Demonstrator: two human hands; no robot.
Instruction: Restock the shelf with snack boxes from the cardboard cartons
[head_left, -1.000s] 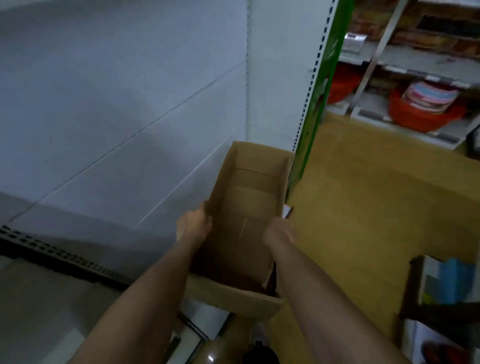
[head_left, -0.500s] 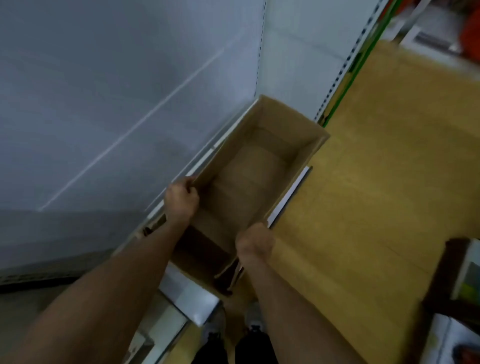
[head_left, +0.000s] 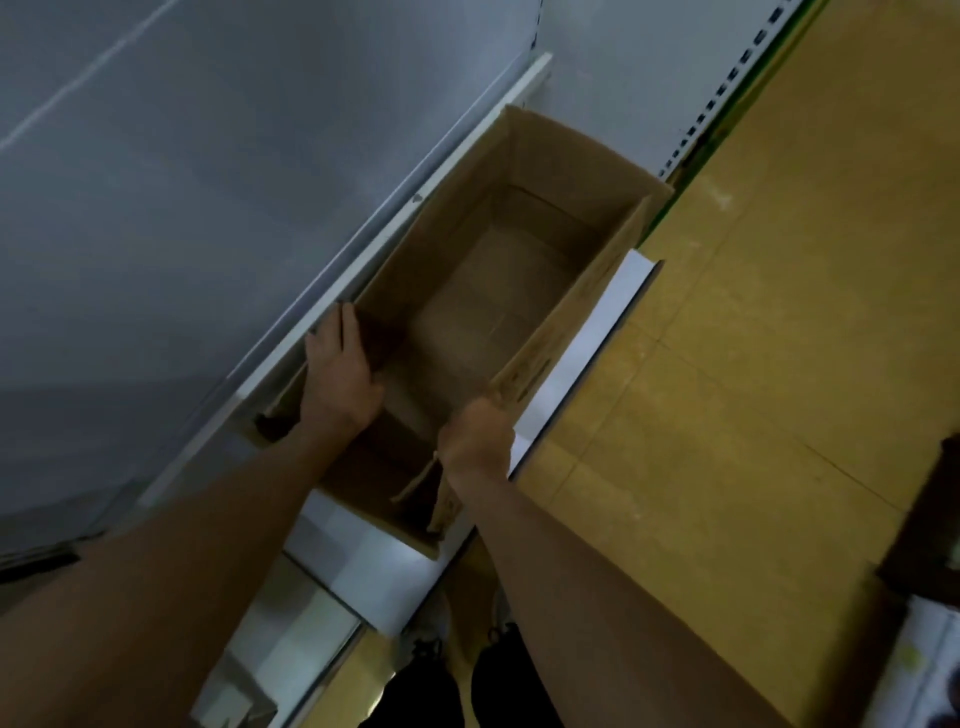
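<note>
White shelving unit (head_left: 218, 197), seen from above, with a pale back panel; its low white shelf (head_left: 582, 358) met a yellow-tan floor (head_left: 779, 364). On that shelf lay a brown cardboard carton (head_left: 498, 291), long and narrow, open at the top, its interior showing only bare cardboard and the seams of the bottom flaps. The carton sat between the back panel and the shelf's front edge. Both grips were at the carton's near end. The left hand (head_left: 340, 379) grasped the rim of the wall nearest the back panel, fingers curled over the edge. The right hand (head_left: 475, 441) clasped the rim of the opposite wall, beside the shelf's front edge. Dark shoes (head_left: 452, 670) showed below.
</note>
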